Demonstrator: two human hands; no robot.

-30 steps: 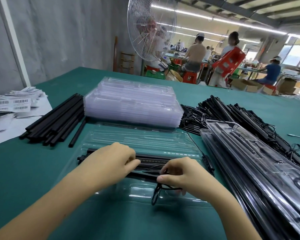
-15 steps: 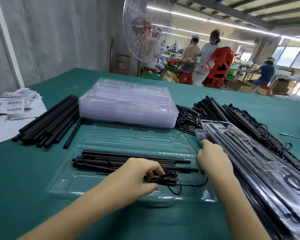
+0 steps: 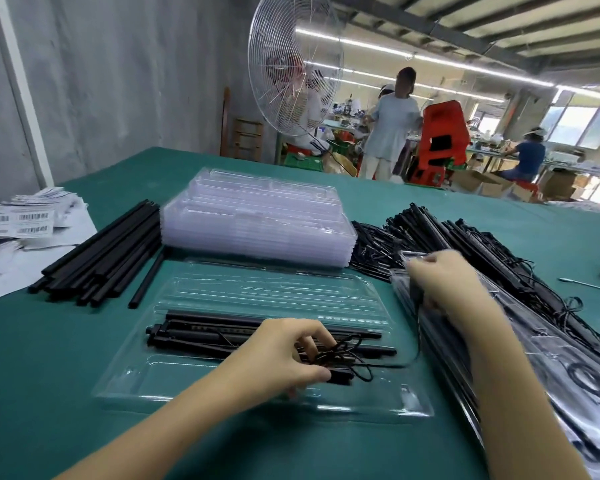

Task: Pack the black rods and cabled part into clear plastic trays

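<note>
Since the cabled part [image 3: 340,374] lies with its lead in a loose tangle on top of the black rods [image 3: 222,327] in the near half of the open clear tray [image 3: 146,393], the step in hand looks to be tucking that lead into its pocket. It would go best if the coil were gathered small and flat first, then pressed into the moulded recess without lifting the rods from their grooves, so that nothing stands proud where the lid half must fold over. The left hand [image 3: 281,358] does this work: its fingers [image 3: 305,329] are curled in close, pinching the small black block and the coil, with the rods just beyond the fingertips and running off to their left. One strand loops out to the right of those fingers and rises toward the right hand [image 3: 444,282], which sits blurred over the near corner of the stack of filled trays [image 3: 551,358]. Its fingers [image 3: 433,263] are bent, but whether they pinch the strand, the tray corner or nothing I cannot tell. Beyond the left fingers stands the stack of empty trays [image 3: 257,216]. Far to their left lie loose rods [image 3: 101,251] on the green table [image 3: 49,375], and past the right hand is a heap of more cabled parts [image 3: 430,230].
</note>
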